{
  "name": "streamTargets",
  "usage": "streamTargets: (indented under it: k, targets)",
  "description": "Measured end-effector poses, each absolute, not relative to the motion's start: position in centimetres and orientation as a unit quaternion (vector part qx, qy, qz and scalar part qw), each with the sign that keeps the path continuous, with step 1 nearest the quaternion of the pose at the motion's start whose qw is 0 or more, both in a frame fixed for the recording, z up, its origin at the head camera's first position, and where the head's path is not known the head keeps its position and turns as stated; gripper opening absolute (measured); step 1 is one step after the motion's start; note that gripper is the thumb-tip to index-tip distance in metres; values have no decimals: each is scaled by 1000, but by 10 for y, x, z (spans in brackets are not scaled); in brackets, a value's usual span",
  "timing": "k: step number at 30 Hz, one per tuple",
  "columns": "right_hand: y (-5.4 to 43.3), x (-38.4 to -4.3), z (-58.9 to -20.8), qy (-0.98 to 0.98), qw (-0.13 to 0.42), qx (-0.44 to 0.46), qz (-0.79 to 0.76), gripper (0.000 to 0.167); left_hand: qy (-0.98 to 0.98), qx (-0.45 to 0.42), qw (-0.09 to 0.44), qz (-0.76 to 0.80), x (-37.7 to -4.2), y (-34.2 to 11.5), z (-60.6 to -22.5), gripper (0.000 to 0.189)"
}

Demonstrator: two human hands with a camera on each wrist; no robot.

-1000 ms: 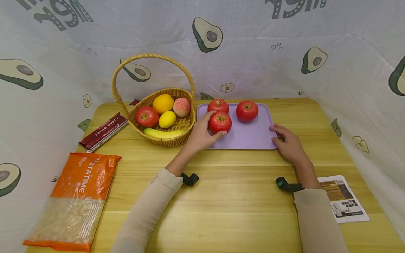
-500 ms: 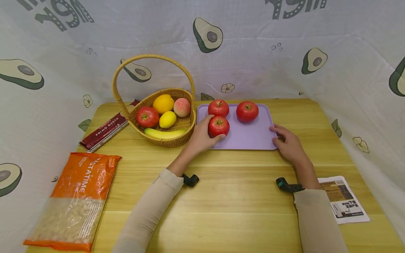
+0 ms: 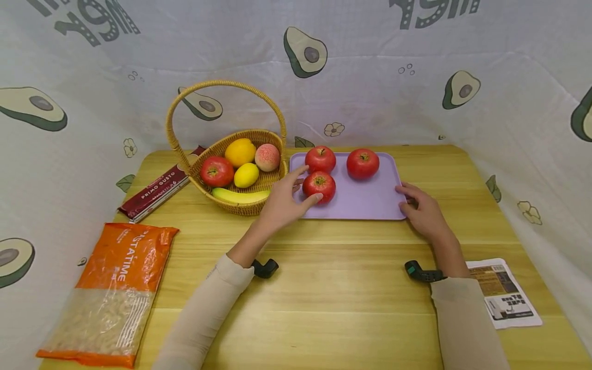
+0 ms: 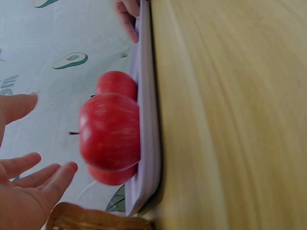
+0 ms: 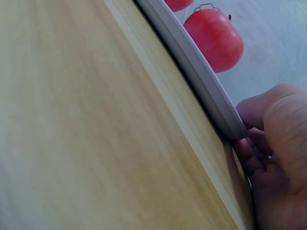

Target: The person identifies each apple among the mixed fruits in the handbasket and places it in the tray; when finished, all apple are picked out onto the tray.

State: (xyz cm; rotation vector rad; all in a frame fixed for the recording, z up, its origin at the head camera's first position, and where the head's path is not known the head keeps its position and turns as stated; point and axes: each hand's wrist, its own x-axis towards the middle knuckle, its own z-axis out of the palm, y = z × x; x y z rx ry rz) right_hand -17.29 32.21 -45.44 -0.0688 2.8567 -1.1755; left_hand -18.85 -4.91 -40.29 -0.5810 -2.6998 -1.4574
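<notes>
Three red apples stand on a lilac tray [image 3: 370,203]: a front-left apple [image 3: 319,187], a back-left apple [image 3: 320,160] and a right apple [image 3: 363,164]. My left hand [image 3: 283,201] is spread beside the front-left apple. In the left wrist view a gap shows between its fingertips [image 4: 69,167] and that apple. At the tray's right edge, my right hand [image 3: 423,213] pinches the rim, thumb on top and fingers at the underside in the right wrist view.
Left of the tray stands a wicker basket [image 3: 240,208] with an apple, lemons, a peach and a banana. A maroon spaghetti pack [image 3: 157,190] and an orange pasta bag [image 3: 108,293] lie at the left. A white-and-brown pouch [image 3: 506,295] lies under the right forearm's side.
The front-left apple came down slightly toward the tray's front left, then my left hand let go of it and drew back to the left. My right hand stayed on the tray's edge.
</notes>
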Motion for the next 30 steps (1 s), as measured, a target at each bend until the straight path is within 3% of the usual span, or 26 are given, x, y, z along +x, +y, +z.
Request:
streamTargets:
  k: [7, 14, 30]
  targets:
    - [323, -172, -455, 926, 26, -24, -375, 48, -841, -188, 74, -502, -186, -78, -392, 65]
    - [321, -172, -454, 926, 27, -22, -376, 48, -873, -153, 132, -444, -196, -120, -384, 71]
    - [322, -173, -456, 926, 30, -16, -377, 49, -912, -28, 155, -379, -211, -196, -375, 81]
